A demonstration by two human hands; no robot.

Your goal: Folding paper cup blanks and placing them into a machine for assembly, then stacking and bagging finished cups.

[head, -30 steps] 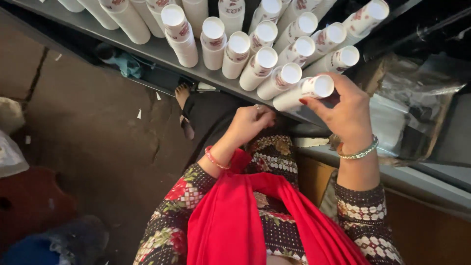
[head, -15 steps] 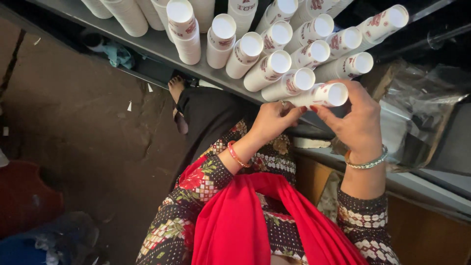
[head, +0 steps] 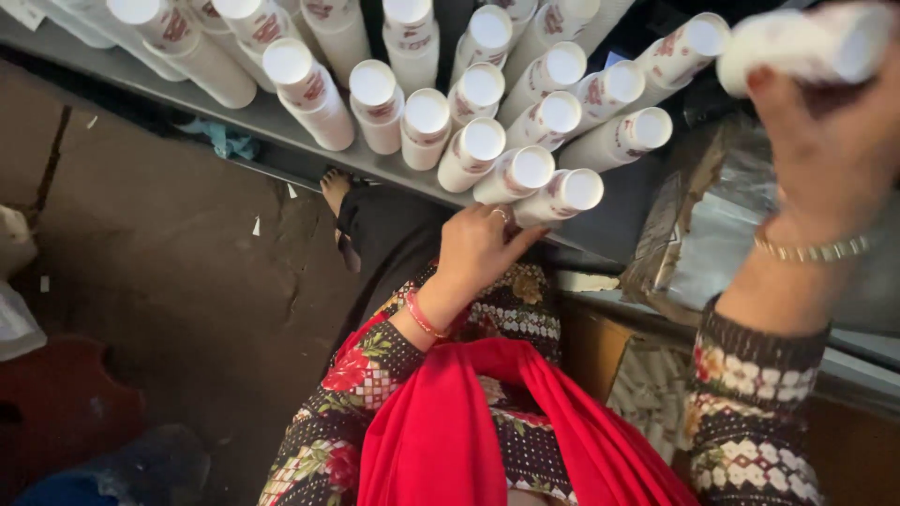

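A: Where was the white bottle [head: 806, 42]?
B: Clasped in the right hand [head: 830, 141], raised.
A: The left hand [head: 478, 248]?
B: Fingers loosely spread against the nearest bottle [head: 558, 197]; a nudge might have toppled neighbours.

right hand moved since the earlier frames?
Yes. The right hand has lifted up and to the right of the racked white bottles, carrying one white bottle away.

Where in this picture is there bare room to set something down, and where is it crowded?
Free: the grey shelf edge below the bottles, and the floor left of the foot. Crowded: the white bottles, packed together above the left hand; the right hand holds one.
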